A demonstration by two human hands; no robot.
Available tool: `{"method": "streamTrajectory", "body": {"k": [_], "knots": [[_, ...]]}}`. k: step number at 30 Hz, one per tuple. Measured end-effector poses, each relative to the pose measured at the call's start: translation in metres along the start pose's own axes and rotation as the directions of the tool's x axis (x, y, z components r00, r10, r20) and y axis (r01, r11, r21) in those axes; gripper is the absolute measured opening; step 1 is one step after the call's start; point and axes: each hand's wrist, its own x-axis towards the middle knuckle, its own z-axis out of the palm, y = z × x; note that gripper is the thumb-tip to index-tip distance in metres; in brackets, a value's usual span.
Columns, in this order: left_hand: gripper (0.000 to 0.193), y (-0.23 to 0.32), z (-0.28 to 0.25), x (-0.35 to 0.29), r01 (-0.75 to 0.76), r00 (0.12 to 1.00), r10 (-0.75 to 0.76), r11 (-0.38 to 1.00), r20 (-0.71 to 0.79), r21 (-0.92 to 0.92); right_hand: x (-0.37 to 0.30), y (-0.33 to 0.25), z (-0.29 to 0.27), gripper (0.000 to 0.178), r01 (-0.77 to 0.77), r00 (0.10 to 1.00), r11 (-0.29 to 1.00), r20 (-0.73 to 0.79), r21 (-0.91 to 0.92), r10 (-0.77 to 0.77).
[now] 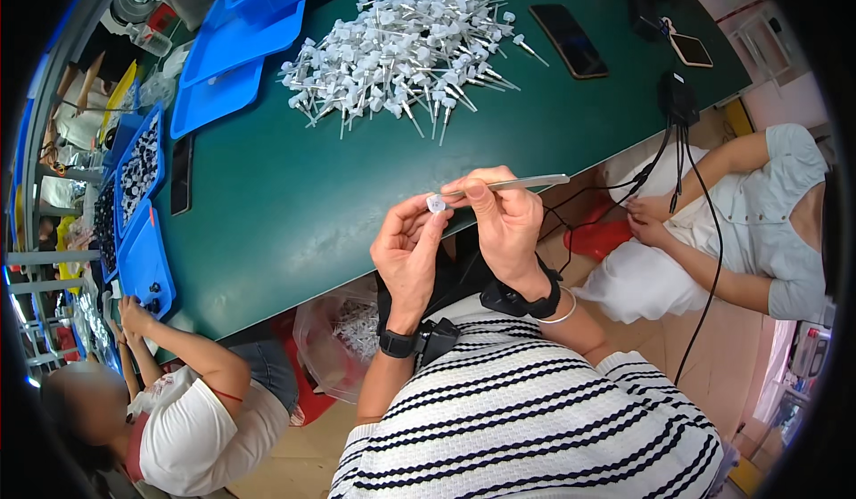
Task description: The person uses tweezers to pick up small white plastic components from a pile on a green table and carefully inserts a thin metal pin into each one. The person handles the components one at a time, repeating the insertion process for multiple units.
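Between the fingertips of my left hand is a small white plastic part, held up just over the table's near edge. My right hand grips slim metal tweezers, whose back end sticks out to the right. The tweezers' front end lies close by the white part; my fingers hide whether it touches. Farther back on the green table spreads a big heap of white plastic parts with thin metal pins.
Blue trays stand at the back left, with a tray of dark small parts beyond the left edge. Phones lie on the table. Black cables hang at the right. Two people sit left and right; a clear bag is below.
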Motion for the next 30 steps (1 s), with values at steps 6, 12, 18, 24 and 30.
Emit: {"method": "streamTrajectory", "body": {"k": [6, 12, 18, 24, 30], "knots": [[0.026, 0.0, 0.0, -0.001, -0.014, 1.0, 0.014, 1.0, 0.003, -0.006, 0.0, 0.002, -0.001, 0.015, 0.014, 1.0, 0.998, 0.02, -0.066, -0.012], [0.026, -0.001, 0.001, 0.0, -0.018, 1.0, 0.018, 1.0, -0.001, -0.006, 0.002, 0.002, -0.001, 0.015, 0.045, 0.999, 0.991, 0.025, -0.123, -0.042], [0.025, -0.002, 0.0, 0.0, -0.033, 0.999, 0.033, 0.999, -0.005, 0.022, 0.007, -0.003, -0.003, 0.013, 0.045, 0.996, 0.978, 0.089, -0.203, -0.027], [0.026, -0.006, -0.002, 0.001, -0.057, 0.998, 0.058, 0.997, -0.01, 0.06, 0.008, -0.002, -0.002, 0.011, 0.043, 0.99, 0.968, 0.143, -0.248, -0.008], [0.026, -0.005, -0.008, 0.008, -0.022, 0.999, 0.025, 0.997, 0.038, -0.08, 0.01, -0.008, -0.004, 0.011, 0.103, 0.987, 0.981, 0.139, -0.167, -0.081]]}}
